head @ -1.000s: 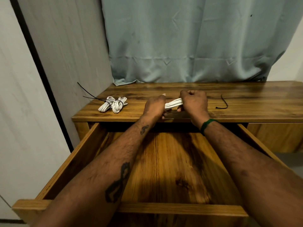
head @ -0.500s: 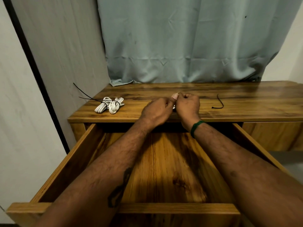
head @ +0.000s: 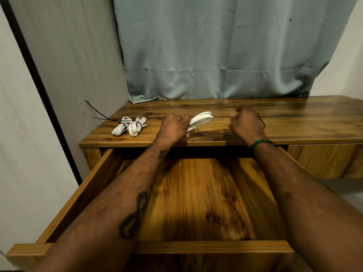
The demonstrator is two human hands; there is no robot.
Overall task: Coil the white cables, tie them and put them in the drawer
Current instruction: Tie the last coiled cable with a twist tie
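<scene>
White cable, coiled into a flat bundle (head: 200, 121), stuck out to the right from the left hand (head: 172, 127), whose fingers were closed around its near end just above the wooden desk top (head: 306, 118). The free loops of the bundle pointed up and away toward the curtain (head: 216, 48). The right hand (head: 246, 125) was apart from the bundle, to its right, loosely curled and blurred; whether it pinched anything could not be told, though a thin black tie (head: 261, 120) showed just at its far edge. A green band (head: 260, 143) circled that wrist. On the left part of the desk top lay two tied coils (head: 129, 126), side by side and touching, each cinched with a black tie whose long tails reached off toward the grey wall panel (head: 68, 55). Below the desk edge the drawer (head: 82, 195) stood pulled out wide, with both forearms stretched over its bare wooden floor.
</scene>
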